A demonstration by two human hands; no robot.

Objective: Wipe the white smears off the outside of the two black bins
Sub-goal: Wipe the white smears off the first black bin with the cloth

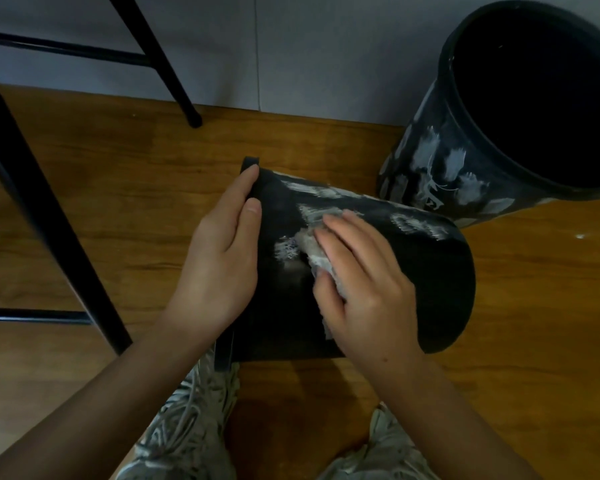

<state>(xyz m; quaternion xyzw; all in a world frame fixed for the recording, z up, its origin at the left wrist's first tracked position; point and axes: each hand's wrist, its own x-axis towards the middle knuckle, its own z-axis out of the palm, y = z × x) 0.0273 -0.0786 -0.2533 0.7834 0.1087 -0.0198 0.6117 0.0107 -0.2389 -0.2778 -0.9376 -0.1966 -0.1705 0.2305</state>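
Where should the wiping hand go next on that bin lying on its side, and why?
Probably up and toward the base: the right hand presses the wipe mid-wall on the lying bin, while white smears remain just beyond its fingers. The left hand steadies the rim end, so a short stroke seems safe.

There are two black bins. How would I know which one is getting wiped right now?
Look at the wooden floor by the grey wall. The bin being wiped lies on its side in the middle, just beyond the person's shoes. Unlike the upright bin at the right, it has the left hand steadying it and the right hand pressing a cloth on it.
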